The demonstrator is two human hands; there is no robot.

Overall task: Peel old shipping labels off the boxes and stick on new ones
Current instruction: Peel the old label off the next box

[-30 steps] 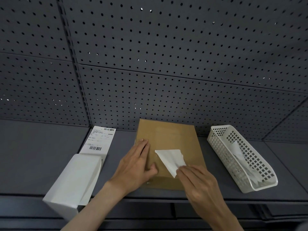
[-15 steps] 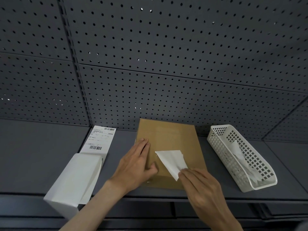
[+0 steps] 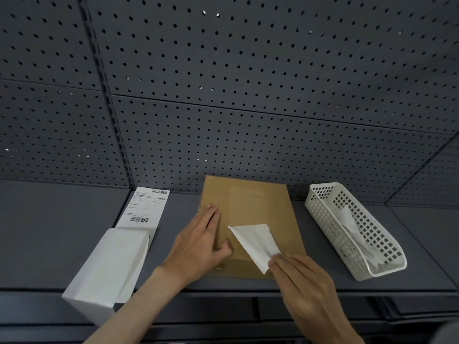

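Note:
A flat brown cardboard box [image 3: 250, 204] lies on the dark grey shelf [image 3: 49, 232]. My left hand [image 3: 198, 244] presses flat on the box's left side, fingers straight. A white old label [image 3: 255, 240] is folded back from the box top, blank side up. My right hand [image 3: 305, 291] pinches its near corner at the box's front right. To the left, a printed label with barcodes [image 3: 146, 207] sticks out of a white stack of labels [image 3: 109, 266].
A white perforated plastic basket [image 3: 382, 266] stands at the right and holds crumpled white label scraps [image 3: 347, 217]. A grey pegboard wall [image 3: 223, 95] rises behind the shelf. The shelf's front edge [image 3: 397, 289] runs just below the box.
My right hand has drawn the label corner a little nearer and to the right, lifting more of the label. The left hand has stayed put on the box.

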